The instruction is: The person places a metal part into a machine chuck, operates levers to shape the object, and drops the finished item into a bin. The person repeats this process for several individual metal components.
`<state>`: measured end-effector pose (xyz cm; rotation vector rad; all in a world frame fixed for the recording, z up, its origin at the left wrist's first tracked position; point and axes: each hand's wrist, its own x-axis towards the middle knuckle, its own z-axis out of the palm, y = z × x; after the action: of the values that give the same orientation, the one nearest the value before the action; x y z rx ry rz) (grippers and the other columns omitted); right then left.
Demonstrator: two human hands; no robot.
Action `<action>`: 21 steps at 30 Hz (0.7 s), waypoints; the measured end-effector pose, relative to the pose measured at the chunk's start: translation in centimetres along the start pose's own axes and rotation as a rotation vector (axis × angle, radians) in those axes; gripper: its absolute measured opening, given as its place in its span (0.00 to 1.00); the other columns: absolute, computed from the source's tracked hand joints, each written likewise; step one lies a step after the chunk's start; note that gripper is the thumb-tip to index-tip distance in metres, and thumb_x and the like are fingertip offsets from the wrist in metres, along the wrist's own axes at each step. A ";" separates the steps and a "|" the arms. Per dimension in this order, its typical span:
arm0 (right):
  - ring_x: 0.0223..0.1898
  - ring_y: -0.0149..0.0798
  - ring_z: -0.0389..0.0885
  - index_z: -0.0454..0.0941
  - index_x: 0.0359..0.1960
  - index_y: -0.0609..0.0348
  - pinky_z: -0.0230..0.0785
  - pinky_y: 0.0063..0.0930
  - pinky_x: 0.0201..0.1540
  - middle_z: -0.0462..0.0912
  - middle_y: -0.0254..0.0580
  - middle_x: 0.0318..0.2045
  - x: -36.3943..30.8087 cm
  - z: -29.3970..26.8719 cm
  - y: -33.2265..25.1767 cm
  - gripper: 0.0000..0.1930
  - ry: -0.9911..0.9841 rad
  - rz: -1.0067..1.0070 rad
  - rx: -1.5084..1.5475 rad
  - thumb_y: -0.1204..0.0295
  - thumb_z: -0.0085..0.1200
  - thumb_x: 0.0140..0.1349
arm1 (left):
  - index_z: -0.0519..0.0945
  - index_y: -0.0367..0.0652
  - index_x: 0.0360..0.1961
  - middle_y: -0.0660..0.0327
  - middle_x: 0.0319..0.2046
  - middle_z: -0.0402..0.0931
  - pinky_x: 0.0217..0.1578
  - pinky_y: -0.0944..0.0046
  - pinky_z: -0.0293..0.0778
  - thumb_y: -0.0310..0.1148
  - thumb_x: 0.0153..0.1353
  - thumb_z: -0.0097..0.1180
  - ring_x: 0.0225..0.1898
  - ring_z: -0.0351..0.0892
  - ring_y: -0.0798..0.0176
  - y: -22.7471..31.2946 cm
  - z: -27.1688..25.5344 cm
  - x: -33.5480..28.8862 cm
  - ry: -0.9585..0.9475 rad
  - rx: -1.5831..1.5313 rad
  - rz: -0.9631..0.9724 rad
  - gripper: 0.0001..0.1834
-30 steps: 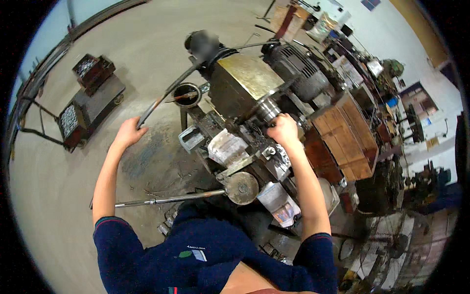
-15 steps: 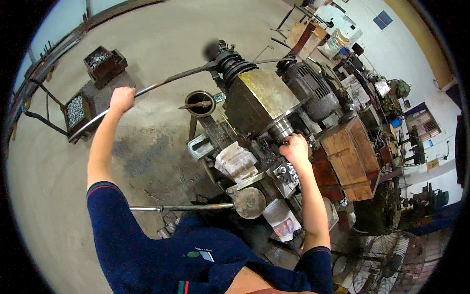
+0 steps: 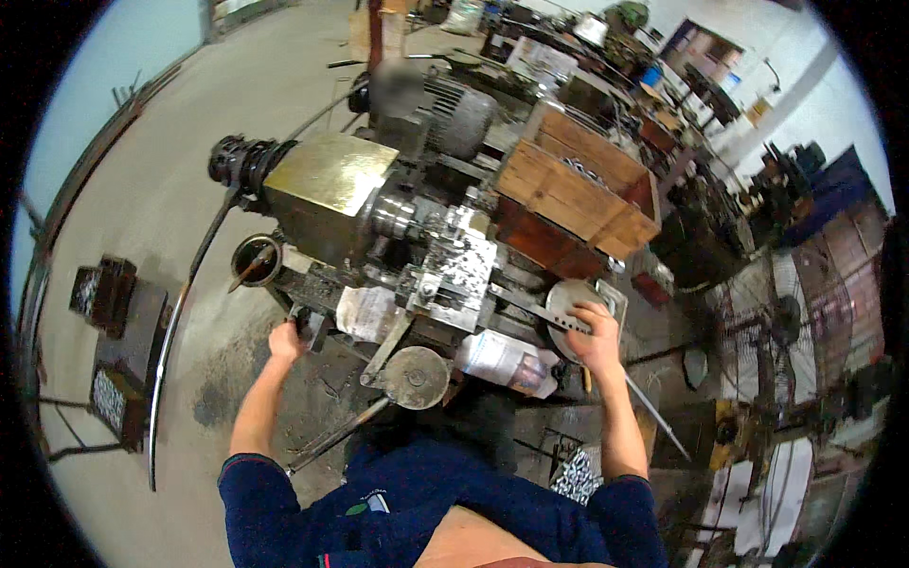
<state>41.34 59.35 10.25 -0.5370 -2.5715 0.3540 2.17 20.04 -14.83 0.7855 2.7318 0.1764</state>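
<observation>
My left hand (image 3: 287, 341) is closed at the left edge of the machine, against a small grey metal box (image 3: 314, 329) with a dark piece at it. What its fingers hold is hidden. My right hand (image 3: 596, 336) lies over a round metal disc (image 3: 566, 295) at the machine's right end, fingers apart on a flat bar with holes (image 3: 540, 308). Between my hands are the shiny spindle chuck (image 3: 391, 216), a slide block covered in metal chips (image 3: 459, 270) and a second round disc (image 3: 417, 378) with a lever. The long lever rod (image 3: 176, 327) hangs at the left, untouched.
A wooden box (image 3: 578, 194) with metal parts stands behind the slide. An oil pot (image 3: 256, 259) with a brush sits at the left. Bins of small parts (image 3: 112, 402) stand on the floor. Right are a fan (image 3: 786, 312) and a thin rod (image 3: 658, 417).
My left hand has let go of the long rod, which has swung down, and is at the grey box. My right hand has gone from the chuck to the right disc. The view has turned right.
</observation>
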 end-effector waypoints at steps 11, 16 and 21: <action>0.54 0.53 0.68 0.68 0.51 0.57 0.60 0.49 0.53 0.71 0.49 0.51 -24.0 -5.2 19.8 0.31 -0.365 1.008 -0.704 0.66 0.58 0.39 | 0.79 0.48 0.32 0.53 0.33 0.78 0.37 0.54 0.72 0.38 0.45 0.57 0.39 0.77 0.52 -3.0 -2.1 3.1 0.025 0.155 -0.017 0.12; 0.42 0.53 0.77 0.77 0.34 0.63 0.69 0.40 0.46 0.79 0.56 0.37 -25.7 -4.1 21.8 0.18 -0.294 1.228 -0.666 0.64 0.56 0.41 | 0.79 0.48 0.41 0.50 0.36 0.78 0.42 0.56 0.71 0.40 0.45 0.58 0.41 0.76 0.50 -6.1 -2.0 0.6 0.045 -0.026 -0.102 0.19; 0.29 0.53 0.79 0.76 0.24 0.61 0.73 0.43 0.34 0.80 0.52 0.27 -32.0 -1.1 14.7 0.15 -0.256 0.953 -0.707 0.62 0.57 0.37 | 0.78 0.33 0.39 0.50 0.24 0.78 0.24 0.62 0.75 0.32 0.47 0.57 0.23 0.80 0.57 -10.4 -0.2 -2.0 -0.133 -0.424 -0.233 0.18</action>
<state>72.13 58.77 -6.80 -2.0844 -2.4367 -0.2368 -1.51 10.21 -16.17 0.3455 2.5034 0.6027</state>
